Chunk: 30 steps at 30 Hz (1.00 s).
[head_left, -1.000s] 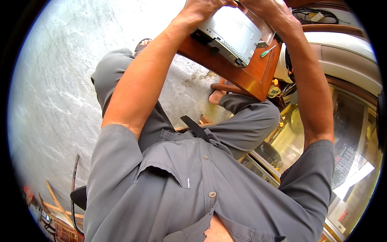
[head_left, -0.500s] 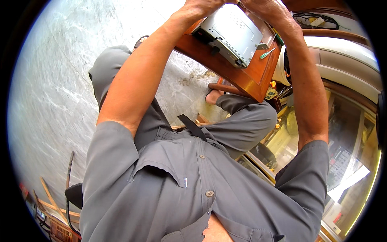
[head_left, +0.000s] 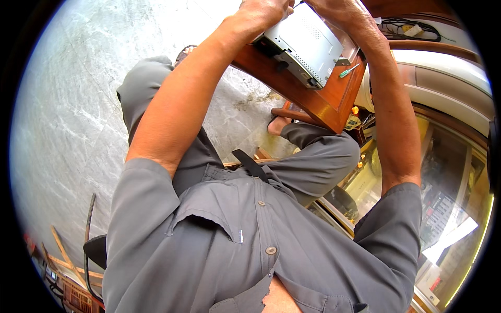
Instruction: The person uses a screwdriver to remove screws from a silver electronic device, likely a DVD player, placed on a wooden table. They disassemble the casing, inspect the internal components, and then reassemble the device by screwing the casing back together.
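A silver metal box (head_left: pixel 308 44), like a car stereo, with perforated edges and black knobs, lies on the reddish-brown wooden table (head_left: pixel 326 107). My left hand (head_left: pixel 267 11) is over its far left corner, fingers curled together; what they pinch is too small to make out. My right hand (head_left: pixel 334 9) is above the far right side of the box, its fingers mostly cut off by the upper edge. A thin dark piece shows between the hands. A small screwdriver (head_left: pixel 344 72) with a green handle rests on the table, right of the box.
Coiled black cables (head_left: pixel 409 28) lie on a shelf at the far right. A glass-fronted cabinet (head_left: pixel 443 208) stands to my right. My legs fold beneath the table's near corner. Wooden pieces (head_left: pixel 68 258) are at the lower left on the grey floor (head_left: pixel 68 120).
Both hands have come slightly lower into view, the left also moving a little to the right. A dark green handle beside the box is now hidden behind my right arm.
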Each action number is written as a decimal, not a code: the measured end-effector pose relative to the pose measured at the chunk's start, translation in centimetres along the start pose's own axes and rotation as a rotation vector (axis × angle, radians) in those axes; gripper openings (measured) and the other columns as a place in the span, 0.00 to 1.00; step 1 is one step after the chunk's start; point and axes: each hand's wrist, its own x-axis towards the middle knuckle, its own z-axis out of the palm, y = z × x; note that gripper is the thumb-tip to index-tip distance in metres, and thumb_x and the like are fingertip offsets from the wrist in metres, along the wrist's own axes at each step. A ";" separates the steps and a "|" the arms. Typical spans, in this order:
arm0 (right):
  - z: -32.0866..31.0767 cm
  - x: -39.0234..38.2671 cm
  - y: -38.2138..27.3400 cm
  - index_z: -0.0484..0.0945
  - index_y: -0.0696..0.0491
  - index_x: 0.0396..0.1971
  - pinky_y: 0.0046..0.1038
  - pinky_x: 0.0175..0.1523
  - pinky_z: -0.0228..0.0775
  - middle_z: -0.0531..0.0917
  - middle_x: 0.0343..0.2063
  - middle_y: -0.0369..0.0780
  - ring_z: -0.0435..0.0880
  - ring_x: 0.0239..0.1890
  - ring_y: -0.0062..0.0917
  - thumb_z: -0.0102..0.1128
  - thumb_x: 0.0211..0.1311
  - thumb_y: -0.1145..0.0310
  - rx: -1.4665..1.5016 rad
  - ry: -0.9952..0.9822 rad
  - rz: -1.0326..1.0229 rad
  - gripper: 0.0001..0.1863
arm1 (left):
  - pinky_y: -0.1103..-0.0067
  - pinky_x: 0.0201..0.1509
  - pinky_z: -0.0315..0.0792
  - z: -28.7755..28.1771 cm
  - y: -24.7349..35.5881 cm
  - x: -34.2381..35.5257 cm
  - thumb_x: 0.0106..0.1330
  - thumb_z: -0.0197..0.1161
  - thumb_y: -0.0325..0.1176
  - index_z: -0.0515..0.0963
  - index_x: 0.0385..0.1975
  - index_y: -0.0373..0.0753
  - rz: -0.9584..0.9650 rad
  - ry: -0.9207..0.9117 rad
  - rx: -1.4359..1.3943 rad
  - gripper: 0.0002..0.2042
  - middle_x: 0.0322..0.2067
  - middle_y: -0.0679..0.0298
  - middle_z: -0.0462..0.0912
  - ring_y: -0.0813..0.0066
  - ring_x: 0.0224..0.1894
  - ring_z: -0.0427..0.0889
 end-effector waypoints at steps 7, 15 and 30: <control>0.9 0.4 0.6 0.84 0.61 0.35 0.46 0.42 0.78 0.84 0.29 0.59 0.87 0.36 0.51 0.55 0.68 0.67 -0.097 0.001 0.061 0.13 | 0.60 0.51 0.77 2.1 -1.6 -0.3 0.65 0.63 0.34 0.80 0.38 0.41 0.183 0.206 0.059 0.06 0.38 0.53 0.82 0.50 0.44 0.82; 0.4 -0.9 -2.5 0.81 0.60 0.45 0.45 0.44 0.79 0.86 0.33 0.57 0.87 0.39 0.52 0.55 0.66 0.69 -0.041 0.109 0.018 0.13 | 0.61 0.57 0.73 1.9 -1.9 -0.9 0.65 0.60 0.32 0.80 0.37 0.40 0.089 0.112 -0.136 0.06 0.40 0.51 0.81 0.50 0.48 0.80; 0.9 -0.6 1.0 0.80 0.58 0.47 0.45 0.47 0.78 0.86 0.33 0.56 0.87 0.41 0.49 0.55 0.66 0.69 -0.079 0.030 0.111 0.14 | 0.62 0.62 0.69 -0.5 -1.2 -1.7 0.71 0.49 0.32 0.79 0.42 0.36 0.213 0.029 -0.101 0.12 0.44 0.47 0.79 0.48 0.54 0.77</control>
